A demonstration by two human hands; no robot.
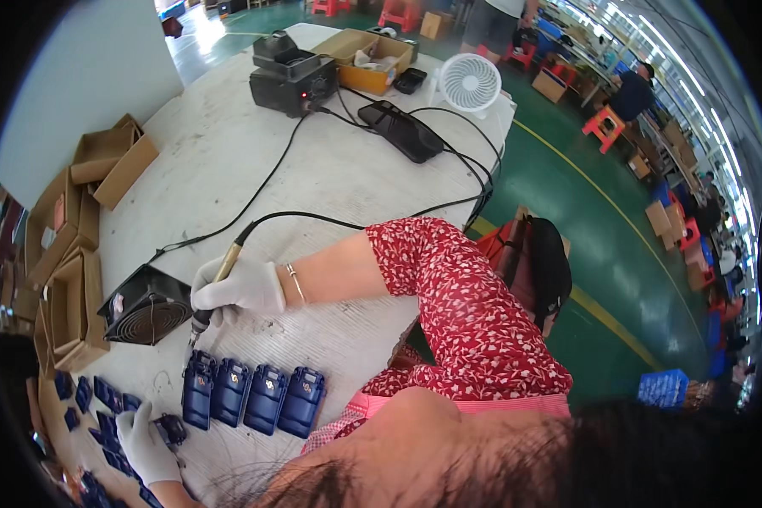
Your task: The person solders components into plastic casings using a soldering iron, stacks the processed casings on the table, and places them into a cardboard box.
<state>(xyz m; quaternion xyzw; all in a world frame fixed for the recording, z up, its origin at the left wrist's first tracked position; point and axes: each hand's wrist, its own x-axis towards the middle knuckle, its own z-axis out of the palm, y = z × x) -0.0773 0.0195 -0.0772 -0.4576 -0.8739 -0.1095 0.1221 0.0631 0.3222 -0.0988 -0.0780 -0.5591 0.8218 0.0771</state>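
My right hand (239,288), in a white glove, grips a soldering iron (227,261) with a gold-coloured handle and black collar. The iron points down, its tip over the top end of the leftmost blue plastic housing (197,391). Three more such housings (265,398) stand beside it in a row, each with a small metal piece near its top. At the lower left my left hand (148,444), also gloved in white, lies over a group of loose blue plastic parts (108,423). Its fingers are apart, close to a small dark blue part (171,429); whether they touch it is unclear.
A square black fan (148,306) stands just left of the iron. Cardboard boxes (74,296) line the left edge. Farther back are a black power unit (292,85) with a red light, a carton (372,61), a black case (400,129), a white fan (470,82) and trailing cables.
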